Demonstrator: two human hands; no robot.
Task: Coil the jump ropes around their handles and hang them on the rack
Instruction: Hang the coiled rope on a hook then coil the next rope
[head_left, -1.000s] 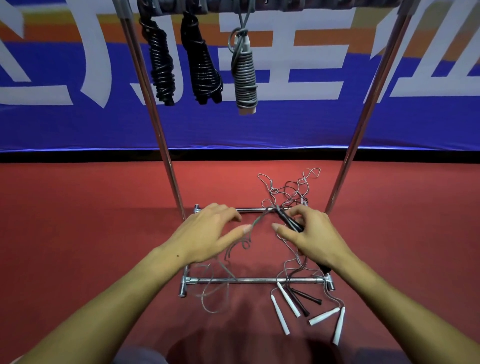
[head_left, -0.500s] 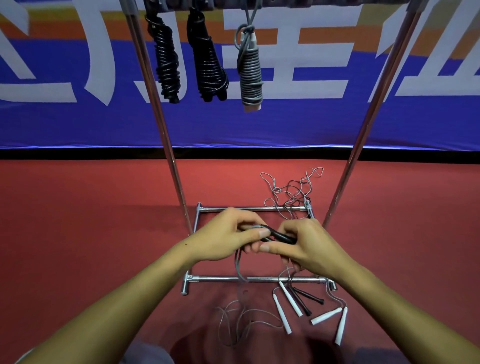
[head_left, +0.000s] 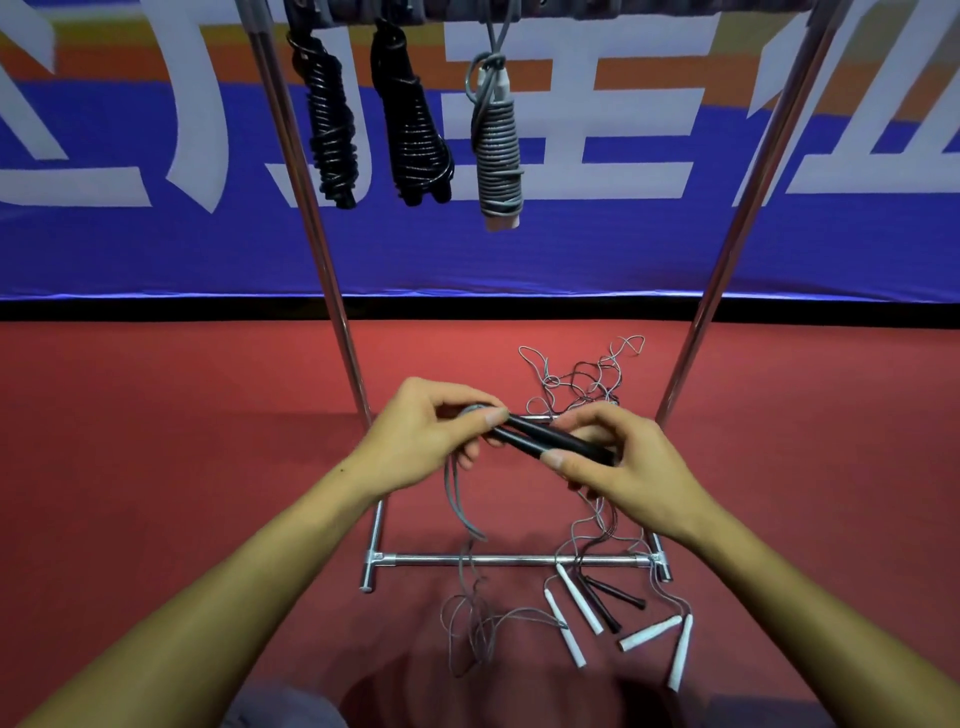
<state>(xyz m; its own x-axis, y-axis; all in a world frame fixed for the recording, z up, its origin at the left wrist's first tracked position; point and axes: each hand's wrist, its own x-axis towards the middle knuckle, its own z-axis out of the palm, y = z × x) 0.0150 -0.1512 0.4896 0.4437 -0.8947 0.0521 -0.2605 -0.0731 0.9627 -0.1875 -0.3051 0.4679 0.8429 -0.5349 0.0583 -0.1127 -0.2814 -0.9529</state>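
My right hand (head_left: 621, 462) grips a pair of black handles (head_left: 545, 439) held level over the rack's base. My left hand (head_left: 431, 436) pinches the grey rope (head_left: 456, 506) against the handles' left end; the rope hangs down in a loop to the floor. Three coiled ropes hang from the rack's top bar (head_left: 571, 6): two black ones (head_left: 330, 124) (head_left: 415, 130) and a grey one (head_left: 496, 145). Loose white handles (head_left: 579, 605) and black handles (head_left: 613, 597) lie on the floor by the base's front bar.
The chrome rack's uprights (head_left: 332, 312) (head_left: 722, 270) rise on either side of my hands. Its base frame (head_left: 514, 560) sits on red floor. A tangle of thin ropes (head_left: 582, 379) lies inside the base toward the back. A blue banner (head_left: 156, 249) lines the wall.
My hands came together and rose from the tangle. The left hand took hold of the grey rope at the handles' end, and the rope was drawn toward me onto the floor.
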